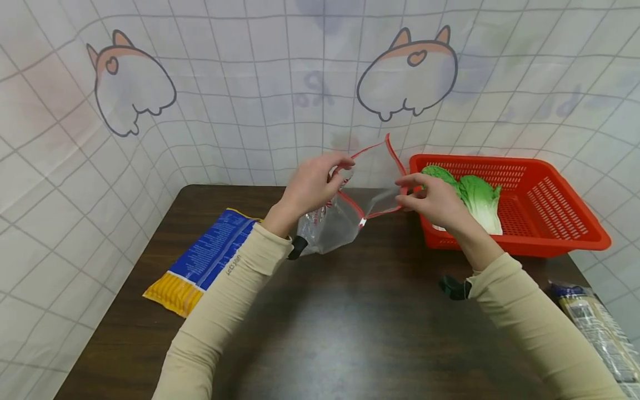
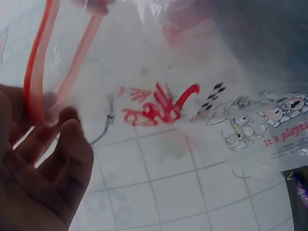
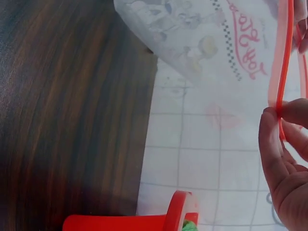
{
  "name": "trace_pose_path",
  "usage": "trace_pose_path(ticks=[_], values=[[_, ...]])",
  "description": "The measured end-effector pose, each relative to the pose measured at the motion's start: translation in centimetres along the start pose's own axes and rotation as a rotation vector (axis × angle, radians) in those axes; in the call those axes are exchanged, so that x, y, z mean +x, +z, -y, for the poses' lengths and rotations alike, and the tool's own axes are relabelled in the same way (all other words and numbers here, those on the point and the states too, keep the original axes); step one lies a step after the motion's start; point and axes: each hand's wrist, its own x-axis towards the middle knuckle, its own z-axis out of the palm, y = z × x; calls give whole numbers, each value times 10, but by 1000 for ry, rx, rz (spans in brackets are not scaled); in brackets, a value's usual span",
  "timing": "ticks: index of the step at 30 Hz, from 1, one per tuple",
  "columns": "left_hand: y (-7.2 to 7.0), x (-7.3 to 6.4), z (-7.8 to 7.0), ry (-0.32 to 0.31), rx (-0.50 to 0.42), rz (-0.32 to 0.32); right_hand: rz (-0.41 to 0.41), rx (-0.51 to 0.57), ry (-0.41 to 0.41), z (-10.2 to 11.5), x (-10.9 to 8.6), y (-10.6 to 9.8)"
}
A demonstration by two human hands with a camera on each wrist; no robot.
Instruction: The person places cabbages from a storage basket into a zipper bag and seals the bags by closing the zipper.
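A clear zipper bag (image 1: 334, 225) with a red-edged mouth hangs between my two hands over the back of the table. On its left side my left hand (image 1: 313, 186) pinches the red rim. My right hand (image 1: 434, 201) pinches the opposite edge, thumb and fingertips on the red strip (image 3: 284, 62). The mouth is spread wide, with a white slider (image 1: 362, 222) at its near corner. Red lettering (image 2: 159, 106) and cartoon figures are printed on the bag wall in the left wrist view.
Right of the bag stands a red plastic basket (image 1: 557, 240) holding green-and-white leafy cabbages (image 1: 479, 203). A blue and yellow packet (image 1: 212, 250) lies on the left, partly behind the left sleeve. At the right edge lies another clear package (image 1: 597, 328). A tiled-pattern curtain (image 1: 240, 111) backs the dark table (image 1: 330, 328).
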Motion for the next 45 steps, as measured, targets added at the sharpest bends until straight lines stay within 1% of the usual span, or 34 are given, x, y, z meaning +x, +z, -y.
trace_pose_path(ticks=[1, 3, 5, 8, 10, 13, 16, 19, 24, 29, 34, 36, 39, 42, 45], values=[[0, 0, 1, 15, -10, 15, 3, 5, 1, -1, 0, 0], [0, -1, 4, 35, -67, 66, 10, 8, 1, -1, 1, 1], [1, -2, 8, 48, -141, 121, 15, 4, 1, -2, 1, 1], [3, -3, 16, 53, -257, 194, 37, 38, 15, -2, 1, 0], [4, -4, 20, 56, -323, 222, 56, 77, 24, -2, 1, -1], [7, -5, 25, 55, -417, 239, 85, 135, 41, -2, 2, -2], [11, -6, 29, 51, -470, 246, 110, 162, 54, -4, 2, -2], [15, -7, 30, 47, -488, 243, 130, 174, 58, -5, 3, -2], [19, -7, 28, 29, -490, 240, 148, 182, 48, -7, 3, -3], [18, -8, 25, 12, -463, 238, 168, 176, 29, -7, 2, -4], [18, -7, 23, 11, -441, 240, 213, 202, 53, -9, 1, -8], [18, -7, 23, 20, -436, 238, 228, 220, 60, -10, 1, -13], [19, -7, 22, 33, -423, 230, 216, 233, 83, -13, 2, -24], [20, -7, 22, 37, -430, 227, 198, 228, 129, -19, 3, -40], [21, -8, 22, 32, -444, 220, 194, 200, 182, -28, 6, -56]])
